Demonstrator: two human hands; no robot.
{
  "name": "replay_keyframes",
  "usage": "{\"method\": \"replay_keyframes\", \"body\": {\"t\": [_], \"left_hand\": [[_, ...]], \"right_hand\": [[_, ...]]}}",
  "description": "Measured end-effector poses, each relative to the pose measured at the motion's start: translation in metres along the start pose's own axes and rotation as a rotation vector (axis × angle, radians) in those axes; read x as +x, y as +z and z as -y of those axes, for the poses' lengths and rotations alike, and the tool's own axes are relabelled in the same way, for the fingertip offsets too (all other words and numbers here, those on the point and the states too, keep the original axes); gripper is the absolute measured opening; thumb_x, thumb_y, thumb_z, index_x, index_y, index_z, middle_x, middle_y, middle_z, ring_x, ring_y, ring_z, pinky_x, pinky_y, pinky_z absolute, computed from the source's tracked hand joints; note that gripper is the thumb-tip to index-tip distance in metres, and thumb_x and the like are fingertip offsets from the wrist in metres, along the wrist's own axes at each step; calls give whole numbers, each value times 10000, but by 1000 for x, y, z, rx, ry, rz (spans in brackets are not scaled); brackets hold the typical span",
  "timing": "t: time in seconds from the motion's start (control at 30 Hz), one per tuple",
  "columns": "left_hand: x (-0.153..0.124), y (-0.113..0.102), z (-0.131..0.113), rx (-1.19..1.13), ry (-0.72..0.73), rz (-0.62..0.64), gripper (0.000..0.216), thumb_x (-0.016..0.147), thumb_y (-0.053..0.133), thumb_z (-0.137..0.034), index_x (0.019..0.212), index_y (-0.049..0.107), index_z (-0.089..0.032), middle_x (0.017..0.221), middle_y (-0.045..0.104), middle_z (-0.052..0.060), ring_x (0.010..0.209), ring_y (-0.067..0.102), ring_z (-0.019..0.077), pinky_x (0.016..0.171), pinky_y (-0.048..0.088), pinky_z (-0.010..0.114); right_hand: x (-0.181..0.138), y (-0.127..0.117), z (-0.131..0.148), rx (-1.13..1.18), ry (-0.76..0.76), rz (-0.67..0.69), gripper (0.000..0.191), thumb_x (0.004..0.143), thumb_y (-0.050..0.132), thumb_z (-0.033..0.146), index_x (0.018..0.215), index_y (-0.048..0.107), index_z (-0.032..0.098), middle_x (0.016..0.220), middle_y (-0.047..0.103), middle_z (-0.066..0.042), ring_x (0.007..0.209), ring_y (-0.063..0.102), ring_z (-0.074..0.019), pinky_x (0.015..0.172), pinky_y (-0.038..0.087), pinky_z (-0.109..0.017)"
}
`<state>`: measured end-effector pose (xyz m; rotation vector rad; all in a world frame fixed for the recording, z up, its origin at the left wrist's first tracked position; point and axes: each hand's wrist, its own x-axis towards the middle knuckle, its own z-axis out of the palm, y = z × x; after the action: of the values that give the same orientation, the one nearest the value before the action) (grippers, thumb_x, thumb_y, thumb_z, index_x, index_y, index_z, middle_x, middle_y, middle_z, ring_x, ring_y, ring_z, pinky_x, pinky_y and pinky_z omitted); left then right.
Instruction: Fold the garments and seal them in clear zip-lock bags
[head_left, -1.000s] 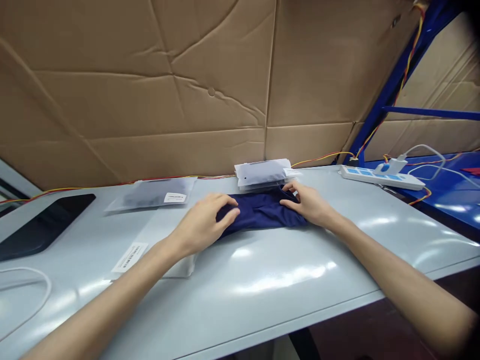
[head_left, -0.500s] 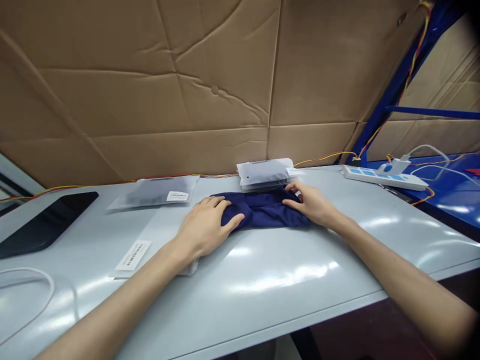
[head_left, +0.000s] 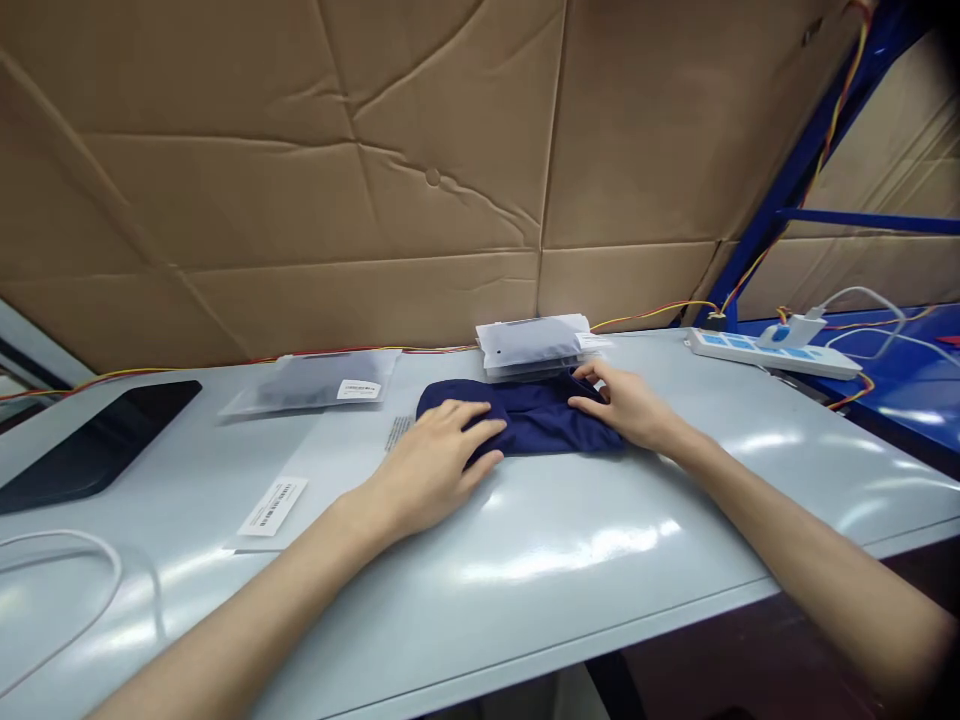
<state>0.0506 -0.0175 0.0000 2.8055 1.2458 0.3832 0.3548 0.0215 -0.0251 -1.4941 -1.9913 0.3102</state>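
A folded piece of navy blue fabric (head_left: 536,412), its exact kind unclear, lies on the table. My left hand (head_left: 435,455) rests on its left part, palm down with fingers spread. At the fabric's right end, my right hand (head_left: 619,400) grips the edge between thumb and curled fingers. Under and beside my left forearm is a clear plastic bag (head_left: 304,455) with a barcode label (head_left: 274,507), partly covered by my arm.
Behind the fabric sits a stack of filled plastic bags (head_left: 534,345); another filled bag (head_left: 319,380) lies left of it. A black flat device (head_left: 105,440) and a white cable (head_left: 105,560) are at left. A power strip (head_left: 772,352) sits at right, cardboard (head_left: 450,120) behind.
My left hand has slid right and further onto the fabric, uncovering its left end and some print on the bag. My right hand stays at the right end.
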Motion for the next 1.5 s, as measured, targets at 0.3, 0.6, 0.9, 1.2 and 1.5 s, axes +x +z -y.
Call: {"method": "replay_keyframes", "body": {"t": [0.3, 0.6, 0.9, 1.2, 1.5], "left_hand": [[0, -8, 5, -11, -13, 43, 507, 1054, 341, -482, 1434, 586, -252, 1517, 553, 49, 1398, 467, 285, 1180, 373, 474], [-9, -26, 53, -67, -152, 58, 674, 916, 499, -691, 1435, 577, -268, 1500, 560, 80, 1397, 477, 337, 1165, 391, 484], [-13, -31, 59, -140, -215, 119, 752, 882, 515, -734, 1486, 505, -286, 1564, 492, 68, 1444, 425, 321, 1184, 359, 476], [-4, -15, 38, -44, -142, 57, 736, 859, 569, -697, 1416, 573, -217, 1451, 586, 123, 1330, 519, 337, 1115, 417, 482], [-3, -8, 19, -163, -209, 12, 718, 861, 562, -678, 1397, 563, -200, 1395, 616, 147, 1308, 536, 370, 1080, 444, 514]], "right_hand": [[1, 2, -5, 228, 86, -16, 344, 822, 691, 501, 1014, 570, 243, 1079, 680, -66, 901, 652, -227, 799, 546, -401], [-1, -10, 7, 421, 253, 10, 440, 776, 748, 521, 1067, 564, 247, 1115, 673, -79, 1021, 655, -258, 797, 557, -389], [-6, -21, 13, 651, 336, 70, 441, 780, 765, 486, 1105, 551, 278, 890, 719, -15, 771, 706, -225, 611, 544, -332], [6, -31, 45, 653, 338, 8, 439, 747, 800, 464, 1070, 579, 264, 785, 704, -3, 683, 666, -207, 525, 469, -301], [33, 2, 114, 337, 224, 120, 358, 791, 762, 412, 1061, 599, 242, 854, 714, -16, 704, 648, -182, 557, 459, -293]]}}
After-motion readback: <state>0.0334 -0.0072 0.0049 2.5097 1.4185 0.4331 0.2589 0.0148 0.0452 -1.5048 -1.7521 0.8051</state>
